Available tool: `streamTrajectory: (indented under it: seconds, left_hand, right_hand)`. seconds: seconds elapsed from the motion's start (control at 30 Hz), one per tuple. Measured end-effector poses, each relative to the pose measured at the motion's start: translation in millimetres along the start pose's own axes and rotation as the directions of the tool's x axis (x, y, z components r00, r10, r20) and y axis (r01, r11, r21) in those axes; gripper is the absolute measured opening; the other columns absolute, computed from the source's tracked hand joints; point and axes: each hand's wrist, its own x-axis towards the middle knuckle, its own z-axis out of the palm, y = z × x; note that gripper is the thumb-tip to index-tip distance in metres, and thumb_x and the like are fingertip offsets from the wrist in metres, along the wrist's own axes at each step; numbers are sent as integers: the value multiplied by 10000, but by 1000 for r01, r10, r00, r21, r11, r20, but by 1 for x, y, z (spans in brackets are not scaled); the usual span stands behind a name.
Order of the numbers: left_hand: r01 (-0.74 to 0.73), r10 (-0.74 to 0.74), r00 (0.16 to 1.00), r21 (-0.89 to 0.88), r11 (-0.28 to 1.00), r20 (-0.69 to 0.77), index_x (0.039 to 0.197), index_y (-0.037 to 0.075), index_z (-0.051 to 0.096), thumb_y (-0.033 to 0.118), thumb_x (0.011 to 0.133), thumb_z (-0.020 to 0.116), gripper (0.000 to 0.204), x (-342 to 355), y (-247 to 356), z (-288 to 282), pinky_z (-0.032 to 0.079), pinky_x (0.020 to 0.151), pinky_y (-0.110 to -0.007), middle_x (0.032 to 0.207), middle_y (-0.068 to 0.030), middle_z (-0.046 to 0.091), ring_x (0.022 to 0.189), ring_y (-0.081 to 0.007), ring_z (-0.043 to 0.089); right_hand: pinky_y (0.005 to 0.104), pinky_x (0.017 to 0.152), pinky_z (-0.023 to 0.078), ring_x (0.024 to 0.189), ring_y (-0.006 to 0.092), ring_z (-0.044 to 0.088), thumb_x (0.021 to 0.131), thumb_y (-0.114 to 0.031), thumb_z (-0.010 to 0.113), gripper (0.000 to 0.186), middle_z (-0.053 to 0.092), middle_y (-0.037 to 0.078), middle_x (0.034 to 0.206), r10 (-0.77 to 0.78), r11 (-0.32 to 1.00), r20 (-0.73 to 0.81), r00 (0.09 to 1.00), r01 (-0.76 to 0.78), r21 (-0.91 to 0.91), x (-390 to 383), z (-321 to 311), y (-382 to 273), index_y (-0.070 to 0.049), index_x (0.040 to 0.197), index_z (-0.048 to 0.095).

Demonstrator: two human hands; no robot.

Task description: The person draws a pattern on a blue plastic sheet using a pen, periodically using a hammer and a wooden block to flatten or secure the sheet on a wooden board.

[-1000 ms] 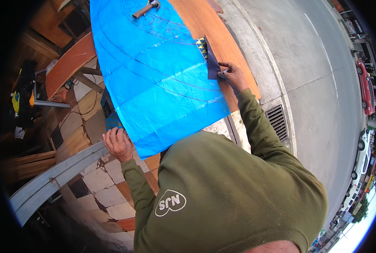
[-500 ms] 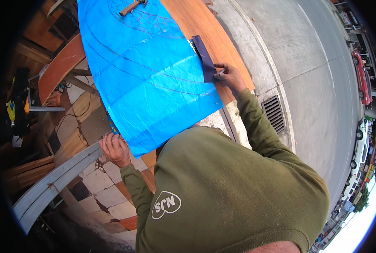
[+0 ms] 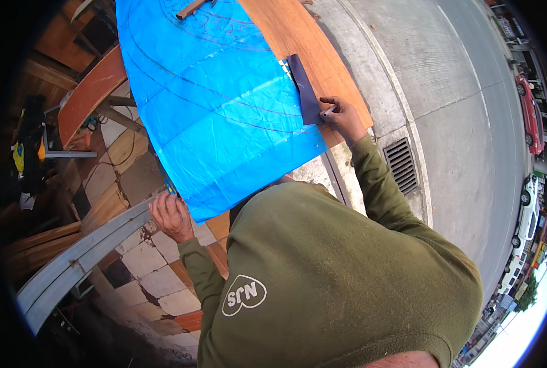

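A crinkled blue plastic sheet point(image 3: 224, 141), drawn with dark curved lines, drapes over a brown wooden board point(image 3: 310, 46). Across its right edge lies a dark purple strip point(image 3: 305, 92). My right hand point(image 3: 345, 119) is closed around a light-coloured marker point(image 3: 328, 111), right beside the strip's near end. At the sheet's near left edge, my left hand point(image 3: 172, 218) has its fingers curled against the edge, next to a small patterned bit point(image 3: 171, 187) of the sheet's underside. Its fingertips are partly hidden. On the far part of the sheet rests a hammer point(image 3: 192, 8), cut off by the frame.
To the left are a grey metal channel point(image 3: 92, 251), a curved reddish-brown board point(image 3: 92, 101) and patchwork floor tiles point(image 3: 160, 285). A drain grate point(image 3: 400, 164) lies in the pavement at right. Beyond it runs a road point(image 3: 463, 147) with parked vehicles.
My right hand and the purple strip have shifted slightly right and nearer. My left hand stays at the sheet's edge. The view has moved a little, cutting off more of the hammer.
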Motion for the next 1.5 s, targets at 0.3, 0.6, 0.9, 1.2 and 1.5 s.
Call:
streamTrajectory:
  seconds: [0.3,0.6,0.9,1.2,1.5]
  left_hand:
    - [841,-782,531,-312,442,325,1267,106,689,214,1076,647,223,-9,22,2,493,1083,-491,1233,-94,729,1230,-262,651]
    - [536,-575,347,-660,-527,741,1610,78,425,591,1126,431,705,3,30,23,477,1148,-475,1539,-139,575,1361,-300,579]
    - [337,-719,148,-718,-609,679,1718,163,62,752,1046,473,983,9,18,7,471,1134,-539,1551,-329,415,1372,-413,526]
    - [322,-799,277,-835,-446,534,1639,195,271,36,1017,735,793,18,17,11,621,890,-414,1314,-171,647,1073,-305,707]
    - [376,-863,208,-852,-364,460,1629,146,329,37,1013,731,743,11,21,8,637,878,-413,1391,-140,584,1130,-269,683]
  right_hand:
    - [474,908,591,1096,401,728,890,-312,879,636,712,223,1334,-631,611,17,776,511,-605,-26,51,-32,-76,1427,631]
    - [485,944,566,1137,406,701,915,-227,842,555,746,204,1259,-715,483,51,697,545,-685,-11,54,-2,-82,1413,646]
    - [295,852,562,951,140,715,1007,-84,736,353,778,88,1076,-352,936,-379,856,322,-143,0,46,14,-82,1360,716]
    - [246,876,549,980,108,696,990,-20,756,421,767,97,1100,-287,897,-483,827,409,166,13,23,26,24,1396,655]
    - [250,894,552,999,122,698,991,13,743,414,762,118,1126,-295,915,-484,824,390,107,11,14,34,32,1393,647]
